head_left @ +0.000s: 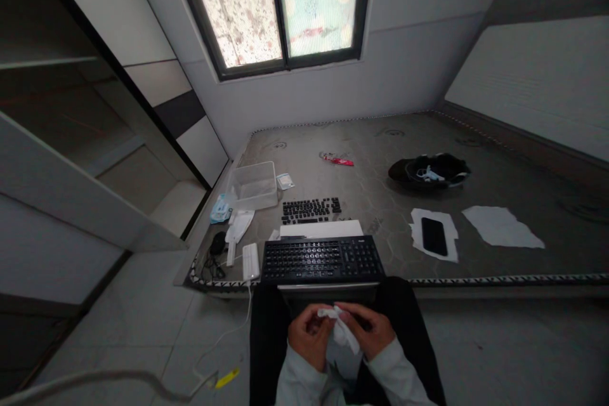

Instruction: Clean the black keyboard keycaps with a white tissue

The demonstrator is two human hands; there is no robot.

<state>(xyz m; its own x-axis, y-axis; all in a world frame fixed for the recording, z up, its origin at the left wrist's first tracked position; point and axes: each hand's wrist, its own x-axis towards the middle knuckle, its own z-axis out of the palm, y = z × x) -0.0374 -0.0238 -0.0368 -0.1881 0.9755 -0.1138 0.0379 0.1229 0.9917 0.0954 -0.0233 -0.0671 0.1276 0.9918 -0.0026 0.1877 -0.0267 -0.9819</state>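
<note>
Pale sleeves (302,384) are seen nearest the head camera, and above the lap, between dark trousers (269,314), two hands are held close together. By the left hand (310,335) and the right hand (373,332) a crumpled white tissue (347,336) is pinched, with a loose fold hung between the palms. Both grips are narrow, drawn in around the tissue; how firmly it is pressed cannot be told.

Straight ahead of the tissue, across a gap, a black keyboard (304,260) is set at the near edge of the grey mattress (366,185). Its long axis is laid left to right, across the general line of the forearms. Neither hand can be judged clearly nearer: the left is faced by the letter section, the right by the number pad. Behind the keyboard a flat white panel (333,228) is placed, and beyond that, loose black keycaps (311,209) are laid out in rows.
</note>
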